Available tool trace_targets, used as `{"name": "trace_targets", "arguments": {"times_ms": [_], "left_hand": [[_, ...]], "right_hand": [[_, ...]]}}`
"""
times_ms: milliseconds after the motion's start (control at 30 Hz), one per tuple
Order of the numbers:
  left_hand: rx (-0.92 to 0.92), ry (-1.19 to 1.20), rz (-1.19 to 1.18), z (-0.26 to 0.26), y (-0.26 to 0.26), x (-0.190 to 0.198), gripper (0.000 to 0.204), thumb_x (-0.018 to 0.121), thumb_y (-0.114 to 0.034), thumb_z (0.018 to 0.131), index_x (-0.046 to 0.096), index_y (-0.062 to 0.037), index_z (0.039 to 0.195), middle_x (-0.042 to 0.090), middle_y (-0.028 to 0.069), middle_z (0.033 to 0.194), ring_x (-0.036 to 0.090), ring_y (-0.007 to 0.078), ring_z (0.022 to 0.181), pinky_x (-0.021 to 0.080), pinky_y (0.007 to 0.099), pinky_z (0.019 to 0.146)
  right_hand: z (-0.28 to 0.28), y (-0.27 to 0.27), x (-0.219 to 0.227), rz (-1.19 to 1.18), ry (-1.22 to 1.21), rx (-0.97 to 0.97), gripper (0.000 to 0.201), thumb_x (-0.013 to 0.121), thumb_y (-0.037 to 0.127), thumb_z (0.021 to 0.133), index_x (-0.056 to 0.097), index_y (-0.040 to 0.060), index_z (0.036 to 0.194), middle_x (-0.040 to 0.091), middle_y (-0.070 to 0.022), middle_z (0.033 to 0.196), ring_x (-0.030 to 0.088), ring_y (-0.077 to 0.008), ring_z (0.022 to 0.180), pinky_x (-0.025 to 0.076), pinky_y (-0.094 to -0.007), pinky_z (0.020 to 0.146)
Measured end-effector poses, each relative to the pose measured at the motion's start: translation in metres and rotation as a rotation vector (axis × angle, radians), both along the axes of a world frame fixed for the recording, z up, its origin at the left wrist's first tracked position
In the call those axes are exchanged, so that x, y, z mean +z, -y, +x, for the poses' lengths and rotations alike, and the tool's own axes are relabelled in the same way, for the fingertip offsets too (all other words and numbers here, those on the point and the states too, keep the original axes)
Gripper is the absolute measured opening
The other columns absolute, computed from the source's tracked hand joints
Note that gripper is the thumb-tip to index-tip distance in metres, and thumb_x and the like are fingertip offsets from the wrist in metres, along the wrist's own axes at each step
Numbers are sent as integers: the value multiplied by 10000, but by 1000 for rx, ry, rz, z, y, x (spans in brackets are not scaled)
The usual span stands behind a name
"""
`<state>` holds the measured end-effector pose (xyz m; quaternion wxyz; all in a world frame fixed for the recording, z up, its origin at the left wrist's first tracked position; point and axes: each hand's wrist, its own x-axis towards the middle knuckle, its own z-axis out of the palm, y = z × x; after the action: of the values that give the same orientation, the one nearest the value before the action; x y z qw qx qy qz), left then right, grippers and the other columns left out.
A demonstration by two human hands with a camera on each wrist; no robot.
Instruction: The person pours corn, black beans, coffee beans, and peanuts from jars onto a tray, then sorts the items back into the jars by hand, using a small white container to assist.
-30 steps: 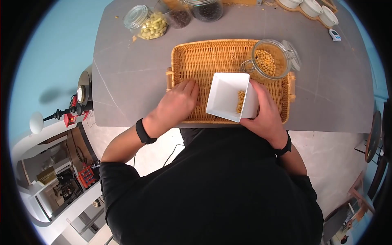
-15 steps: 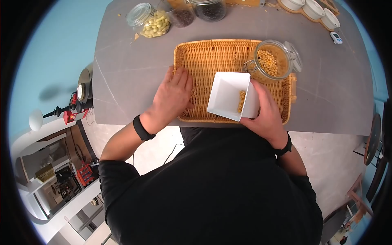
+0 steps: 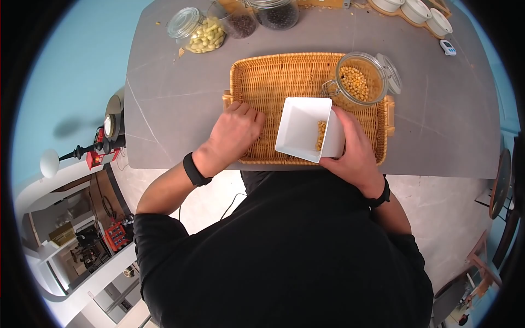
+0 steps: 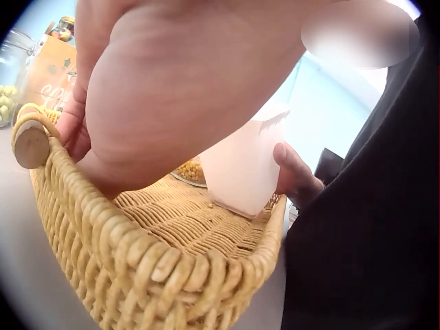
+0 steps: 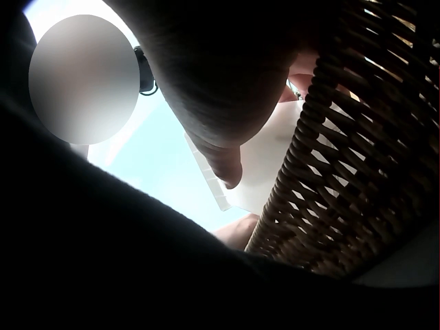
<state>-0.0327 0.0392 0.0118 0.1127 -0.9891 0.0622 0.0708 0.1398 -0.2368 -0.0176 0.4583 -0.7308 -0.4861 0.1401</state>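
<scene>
My right hand (image 3: 355, 156) grips a white square container (image 3: 298, 128) by its right side, thumb on the near face and fingers along the far one. The container stands tilted toward the left inside a wicker basket (image 3: 284, 71), with some corn kernels (image 3: 321, 135) against its inner wall. Over the basket's left side is my left hand (image 3: 232, 131), knuckles up and fingers bent down inside the rim. In the left wrist view the palm heel hides most of those fingers; I cannot tell whether they pinch anything.
An open clip-top glass jar (image 3: 363, 79) of corn lies tipped at the basket's right end. Behind stand a jar of pale green beans (image 3: 205, 35) and jars of dark beans (image 3: 276, 13). White dishes (image 3: 415, 10) and a small timer (image 3: 447, 47) are at the back right.
My left hand has gone from bent fingers inside the basket to spread fingers at its left rim, then back to curled fingers slightly right. The right hand and container stay nearly still.
</scene>
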Motion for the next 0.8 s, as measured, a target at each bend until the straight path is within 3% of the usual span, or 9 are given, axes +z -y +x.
{"name": "trace_targets", "arguments": {"times_ms": [133, 333, 433, 633, 800], "left_hand": [[-11, 2, -130, 0, -7, 1, 160, 724, -77, 857, 739, -57, 1015, 707, 73, 927, 738, 275, 942, 626, 391, 859], [49, -12, -350, 3, -12, 16, 320, 758, -55, 892, 735, -17, 1209, 689, 113, 1148, 729, 323, 1073, 641, 442, 914], [56, -52, -349, 6, -6, 20, 364, 779, -38, 888, 715, -18, 1245, 665, 122, 1212, 713, 332, 1111, 639, 441, 920], [58, -74, -524, 10, -19, 5, 250, 711, -28, 937, 770, -31, 1179, 690, 130, 1066, 737, 341, 1046, 650, 451, 912], [43, -62, -519, 13, -22, 3, 219, 686, -12, 948, 792, -10, 1139, 720, 133, 1054, 764, 356, 1025, 644, 462, 902]], "right_hand": [[0, 0, 1, 4, 0, 3, 1053, 1033, 215, 761, 482, 21, 1637, 618, -247, 1544, 646, -464, 1391, 568, -530, 1146], [1, -1, -1, 10, 9, 8, 1049, 1031, 215, 762, 481, 15, 1633, 625, -244, 1534, 649, -461, 1386, 576, -526, 1131], [0, -2, 3, 7, 34, 8, 1048, 1033, 216, 762, 483, 13, 1630, 625, -241, 1535, 652, -458, 1384, 581, -522, 1123], [0, -2, 2, 5, 13, 9, 1048, 1033, 214, 762, 482, 18, 1632, 626, -232, 1534, 655, -450, 1381, 582, -516, 1119], [1, -2, 2, 3, 21, 11, 1052, 1035, 217, 762, 480, 20, 1634, 628, -231, 1530, 659, -445, 1377, 582, -511, 1118]]}}
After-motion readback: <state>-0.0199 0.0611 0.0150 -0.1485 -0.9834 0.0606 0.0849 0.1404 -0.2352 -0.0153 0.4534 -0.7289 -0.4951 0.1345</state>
